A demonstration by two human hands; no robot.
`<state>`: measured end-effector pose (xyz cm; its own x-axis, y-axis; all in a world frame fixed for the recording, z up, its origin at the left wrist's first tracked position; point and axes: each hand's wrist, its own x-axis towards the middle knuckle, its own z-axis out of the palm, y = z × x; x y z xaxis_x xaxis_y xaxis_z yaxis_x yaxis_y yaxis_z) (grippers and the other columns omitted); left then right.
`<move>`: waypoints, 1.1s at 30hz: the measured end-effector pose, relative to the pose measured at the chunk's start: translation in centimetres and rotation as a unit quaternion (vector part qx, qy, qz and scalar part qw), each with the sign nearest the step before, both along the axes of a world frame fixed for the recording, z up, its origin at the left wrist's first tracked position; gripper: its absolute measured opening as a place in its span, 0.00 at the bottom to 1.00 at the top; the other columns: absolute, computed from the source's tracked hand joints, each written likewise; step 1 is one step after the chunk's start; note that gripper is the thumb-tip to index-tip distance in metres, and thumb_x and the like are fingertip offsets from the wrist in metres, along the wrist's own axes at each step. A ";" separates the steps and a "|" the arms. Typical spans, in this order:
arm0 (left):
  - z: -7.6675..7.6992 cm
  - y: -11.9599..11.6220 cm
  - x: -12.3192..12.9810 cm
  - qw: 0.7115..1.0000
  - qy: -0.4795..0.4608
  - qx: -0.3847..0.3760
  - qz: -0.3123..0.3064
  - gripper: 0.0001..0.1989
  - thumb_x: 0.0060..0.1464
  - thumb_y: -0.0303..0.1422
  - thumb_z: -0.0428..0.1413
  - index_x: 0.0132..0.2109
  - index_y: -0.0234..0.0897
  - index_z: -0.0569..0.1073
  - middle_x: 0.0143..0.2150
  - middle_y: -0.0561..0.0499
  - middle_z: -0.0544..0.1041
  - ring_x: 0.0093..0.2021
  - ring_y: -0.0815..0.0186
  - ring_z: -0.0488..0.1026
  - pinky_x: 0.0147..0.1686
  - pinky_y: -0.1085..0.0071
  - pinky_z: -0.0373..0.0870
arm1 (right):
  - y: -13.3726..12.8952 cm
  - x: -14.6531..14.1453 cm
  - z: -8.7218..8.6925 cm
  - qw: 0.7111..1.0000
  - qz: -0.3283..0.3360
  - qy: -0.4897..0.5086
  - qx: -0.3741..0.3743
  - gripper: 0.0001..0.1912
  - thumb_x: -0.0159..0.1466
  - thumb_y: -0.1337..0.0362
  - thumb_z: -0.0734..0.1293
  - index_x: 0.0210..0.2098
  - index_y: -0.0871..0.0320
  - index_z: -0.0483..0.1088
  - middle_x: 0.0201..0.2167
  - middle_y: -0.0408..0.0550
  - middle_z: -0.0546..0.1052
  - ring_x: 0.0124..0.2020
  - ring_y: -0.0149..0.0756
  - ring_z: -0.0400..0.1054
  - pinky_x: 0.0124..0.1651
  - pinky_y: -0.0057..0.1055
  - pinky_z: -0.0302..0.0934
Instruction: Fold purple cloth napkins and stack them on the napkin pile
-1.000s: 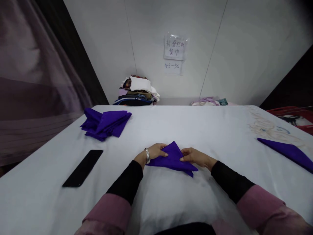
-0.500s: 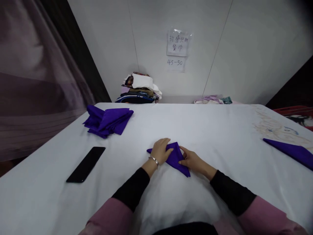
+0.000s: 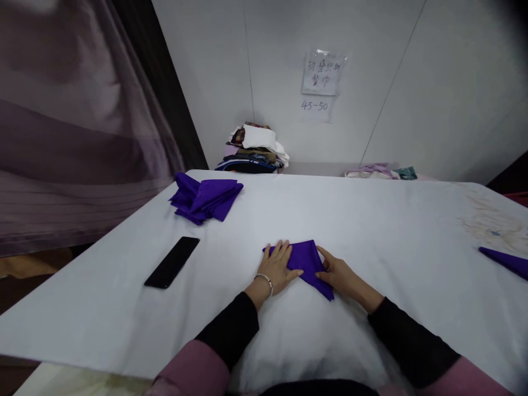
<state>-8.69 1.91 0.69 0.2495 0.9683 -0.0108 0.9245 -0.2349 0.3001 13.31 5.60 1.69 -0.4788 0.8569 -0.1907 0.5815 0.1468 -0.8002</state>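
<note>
A folded purple cloth [image 3: 307, 259] lies near the front middle of the white-covered table [image 3: 371, 220]. My left hand [image 3: 279, 268], with a silver bracelet at the wrist, rests flat on the cloth's left part, fingers spread. At the cloth's right edge, my right hand [image 3: 335, 270] pinches it between thumb and fingers. A heap of purple cloths [image 3: 206, 199] sits at the back left, and another folded purple cloth [image 3: 507, 262] is at the right edge of view.
A black phone [image 3: 172, 262] lies on the left of the table. Behind the far edge are a stack of folded clothes [image 3: 256, 148] and more fabric [image 3: 377, 171]. Paper signs [image 3: 323, 74] hang on the wall. A curtain [image 3: 82, 137] hangs at the left.
The view has swung left, so things appear further right. My left hand has flattened and spread its fingers on the cloth. My right hand still grips the right edge.
</note>
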 end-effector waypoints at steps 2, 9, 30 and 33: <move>-0.2 0.3 -1.7 0.999 0.010 -0.008 0.051 0.39 0.54 0.56 0.38 0.65 0.37 0.48 0.68 0.45 0.46 0.67 0.54 0.38 0.62 0.49 0.32 | 0.0 0.0 0.0 1.000 -0.008 0.004 -0.021 0.41 0.54 0.64 0.65 0.65 0.52 0.45 0.26 0.39 0.68 0.25 0.33 0.64 0.28 0.29 0.59; 0.7 1.7 -4.0 0.975 -0.012 0.012 0.222 0.32 0.58 0.51 0.36 0.62 0.34 0.57 0.65 0.43 0.55 0.66 0.55 0.45 0.61 0.50 0.39 | 0.2 0.2 -0.7 0.996 -0.040 0.042 -0.069 0.44 0.53 0.65 0.67 0.65 0.53 0.44 0.30 0.41 0.67 0.26 0.31 0.63 0.26 0.28 0.61; -0.1 -2.0 4.5 0.990 -0.012 0.045 -0.133 0.30 0.58 0.47 0.44 0.62 0.37 0.55 0.65 0.45 0.55 0.66 0.58 0.46 0.63 0.52 0.42 | -2.1 2.7 0.5 0.990 -0.039 0.081 -0.112 0.42 0.56 0.64 0.68 0.65 0.57 0.44 0.24 0.39 0.70 0.19 0.27 0.63 0.21 0.25 0.59; 0.1 -2.2 4.7 0.991 -0.013 0.047 -0.128 0.29 0.57 0.45 0.47 0.62 0.38 0.55 0.65 0.44 0.56 0.65 0.56 0.47 0.62 0.50 0.44 | -3.7 3.6 0.5 0.982 -0.063 0.122 -0.129 0.40 0.56 0.63 0.67 0.64 0.56 0.46 0.26 0.39 0.70 0.20 0.27 0.64 0.22 0.25 0.59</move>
